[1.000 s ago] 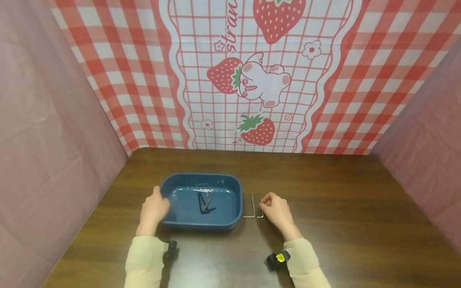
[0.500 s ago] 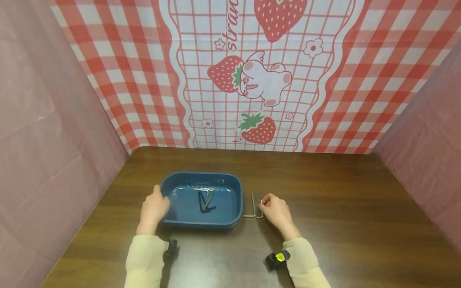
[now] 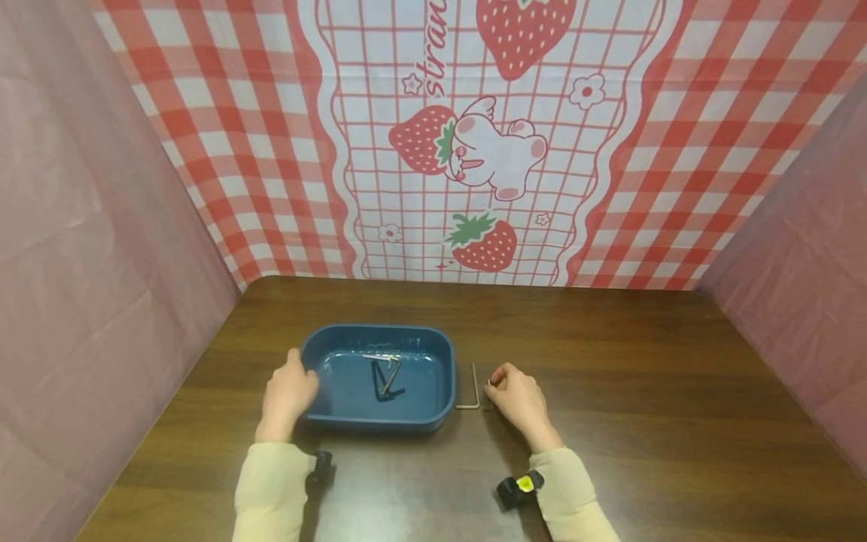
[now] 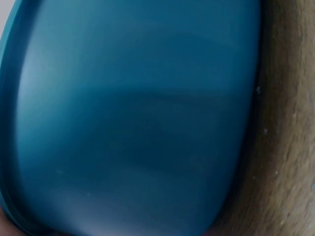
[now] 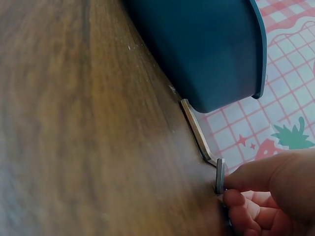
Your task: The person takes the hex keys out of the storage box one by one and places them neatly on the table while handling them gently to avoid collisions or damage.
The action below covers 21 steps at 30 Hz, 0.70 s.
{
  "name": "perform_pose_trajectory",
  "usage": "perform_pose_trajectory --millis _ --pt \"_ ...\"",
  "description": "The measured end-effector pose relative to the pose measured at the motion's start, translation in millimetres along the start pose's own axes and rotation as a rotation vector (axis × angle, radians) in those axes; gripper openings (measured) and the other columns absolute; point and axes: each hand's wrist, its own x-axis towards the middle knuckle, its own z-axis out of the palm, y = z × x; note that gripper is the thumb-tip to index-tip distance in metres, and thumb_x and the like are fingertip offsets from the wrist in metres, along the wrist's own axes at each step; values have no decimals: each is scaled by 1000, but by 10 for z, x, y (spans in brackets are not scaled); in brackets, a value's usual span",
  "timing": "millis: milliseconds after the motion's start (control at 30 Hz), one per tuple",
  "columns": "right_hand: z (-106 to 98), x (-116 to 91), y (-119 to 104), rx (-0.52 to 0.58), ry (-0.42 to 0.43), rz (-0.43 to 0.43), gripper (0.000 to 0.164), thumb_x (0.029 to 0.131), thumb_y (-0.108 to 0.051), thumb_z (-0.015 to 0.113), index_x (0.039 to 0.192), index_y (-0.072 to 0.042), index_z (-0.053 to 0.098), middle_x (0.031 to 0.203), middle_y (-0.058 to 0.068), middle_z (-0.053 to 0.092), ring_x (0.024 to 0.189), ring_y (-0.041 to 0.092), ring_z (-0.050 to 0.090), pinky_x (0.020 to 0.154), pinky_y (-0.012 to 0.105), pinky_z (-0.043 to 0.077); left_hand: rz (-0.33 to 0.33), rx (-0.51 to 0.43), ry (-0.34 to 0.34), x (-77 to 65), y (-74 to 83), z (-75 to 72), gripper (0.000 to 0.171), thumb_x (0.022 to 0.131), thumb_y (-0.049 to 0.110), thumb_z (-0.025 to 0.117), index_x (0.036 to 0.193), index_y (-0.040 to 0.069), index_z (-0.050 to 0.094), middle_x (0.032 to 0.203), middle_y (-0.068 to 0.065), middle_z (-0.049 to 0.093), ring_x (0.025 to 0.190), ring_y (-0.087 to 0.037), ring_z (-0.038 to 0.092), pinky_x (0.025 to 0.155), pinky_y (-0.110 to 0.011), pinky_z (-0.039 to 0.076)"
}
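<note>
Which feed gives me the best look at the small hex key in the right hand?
The right wrist view: the small hex key stands close up, pinched by the right hand, beside the larger key lying against the tray. The head view shows only a sliver at the fingertips. The left wrist view shows tray wall alone.
</note>
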Motion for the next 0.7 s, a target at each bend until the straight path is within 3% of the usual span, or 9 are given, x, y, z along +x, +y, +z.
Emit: perform_pose_trajectory --millis 700 --pt "-45 -12 -37 72 30 -13 13 77 -20 62 82 -8 60 62 -2 55 57 12 49 55 29 38 12 -2 -2 6 1 -18 57 87 15 34 137 -8 21 122 -40 44 104 -55 47 82 -59 41"
